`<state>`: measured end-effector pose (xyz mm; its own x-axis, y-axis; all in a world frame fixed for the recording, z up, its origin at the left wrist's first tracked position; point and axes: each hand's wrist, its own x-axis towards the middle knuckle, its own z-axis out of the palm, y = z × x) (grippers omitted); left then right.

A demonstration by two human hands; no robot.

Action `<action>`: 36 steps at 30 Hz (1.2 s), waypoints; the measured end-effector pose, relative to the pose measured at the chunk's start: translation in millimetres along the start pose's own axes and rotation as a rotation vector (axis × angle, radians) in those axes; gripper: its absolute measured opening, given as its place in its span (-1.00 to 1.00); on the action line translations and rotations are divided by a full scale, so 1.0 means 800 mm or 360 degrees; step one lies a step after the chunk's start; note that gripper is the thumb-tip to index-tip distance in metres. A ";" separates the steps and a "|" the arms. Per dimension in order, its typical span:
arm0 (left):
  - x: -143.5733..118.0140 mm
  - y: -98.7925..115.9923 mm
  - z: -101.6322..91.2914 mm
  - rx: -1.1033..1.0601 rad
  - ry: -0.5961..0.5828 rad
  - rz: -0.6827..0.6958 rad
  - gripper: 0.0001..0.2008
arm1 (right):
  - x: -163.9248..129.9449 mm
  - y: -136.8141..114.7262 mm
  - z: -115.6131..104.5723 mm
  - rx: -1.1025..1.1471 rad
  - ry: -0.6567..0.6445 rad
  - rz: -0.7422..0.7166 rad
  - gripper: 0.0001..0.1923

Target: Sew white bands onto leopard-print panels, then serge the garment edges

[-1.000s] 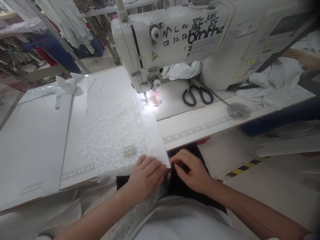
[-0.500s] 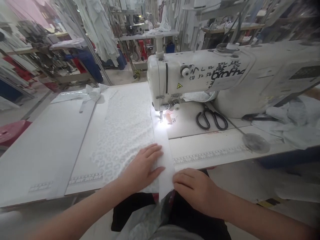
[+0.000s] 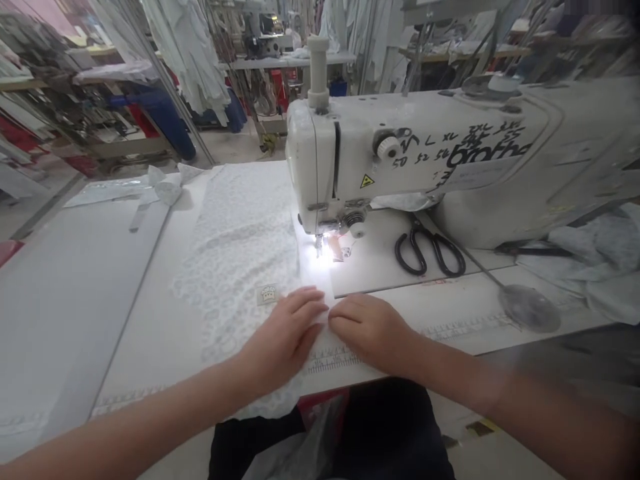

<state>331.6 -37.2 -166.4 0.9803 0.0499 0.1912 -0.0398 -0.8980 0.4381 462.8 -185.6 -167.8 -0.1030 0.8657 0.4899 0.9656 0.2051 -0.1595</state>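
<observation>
Pale spotted fabric [image 3: 240, 247] lies on the sewing table, running up beside the needle of the sewing machine [image 3: 320, 167]. Along its right edge a white strip [image 3: 316, 279] leads under the lit presser foot [image 3: 319, 248]. My left hand [image 3: 285, 337] rests on the fabric with its fingers stretched out flat towards the strip. Just to its right, my right hand [image 3: 370, 330] has its fingers curled in and pressed together at the strip's near end, their tips almost touching my left fingers. A small label with a crown-like print [image 3: 269, 295] shows on the fabric beside my left hand.
Black-handled scissors [image 3: 430, 252] lie right of the needle. A round clear disc on a rod [image 3: 530, 308] sits near the front edge, by a printed ruler [image 3: 460, 325]. Crumpled fabric [image 3: 595, 247] is piled at right. Behind stand other machines and hanging garments.
Both hands have moved forward with the strip, closer to the needle. My right hand has shifted left towards my left hand. The printed label has come into view. The camera view has shifted slightly.
</observation>
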 end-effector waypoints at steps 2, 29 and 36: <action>0.002 -0.004 0.002 -0.0031 0.0002 -0.0012 -0.73 | 0.007 0.010 0.002 -0.0012 -0.0019 0.0008 -0.71; 0.055 -0.072 -0.026 0.0046 -0.0135 0.0253 -0.63 | 0.039 0.077 0.013 -0.0056 0.0065 -0.0021 -0.80; 0.066 -0.080 -0.028 0.0078 -0.0136 0.0193 -0.66 | 0.044 0.082 0.017 -0.0210 -0.0119 0.0162 -0.78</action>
<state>381.3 32.8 -164.6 0.9819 -0.0955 0.1637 -0.1512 -0.9155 0.3728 519.0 -135.9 -172.5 -0.0160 0.9114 0.4112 0.9944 0.0575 -0.0888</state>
